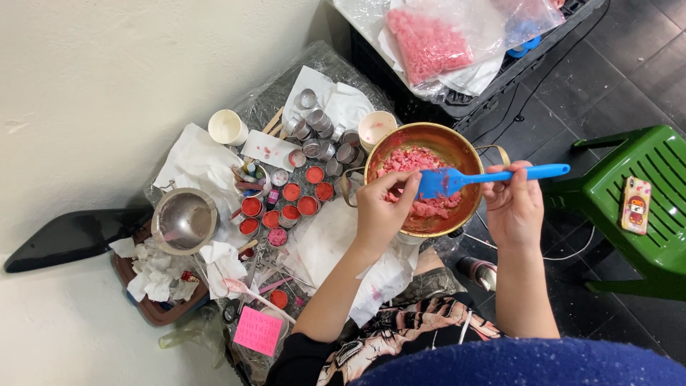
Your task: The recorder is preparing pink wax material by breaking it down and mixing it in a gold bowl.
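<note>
A brass-coloured bowl (457, 154) holds pink crumbly chunks (411, 161). My right hand (513, 204) grips the handle of a blue spatula (493, 175), whose blade lies over the bowl. My left hand (382, 207) hovers over the bowl's near left side, its fingertips pinching at the spatula blade where pink material sits. To the left of the bowl stand several small round tins filled with red wax (289, 204).
Empty silver tins (321, 132), two white cups (227, 127), a steel bowl (184, 220), crumpled tissues and a pink note (257, 330) crowd the plastic-covered surface. A bag of pink chunks (427, 43) lies on a crate behind. A green chair (643, 207) holds a phone (635, 205).
</note>
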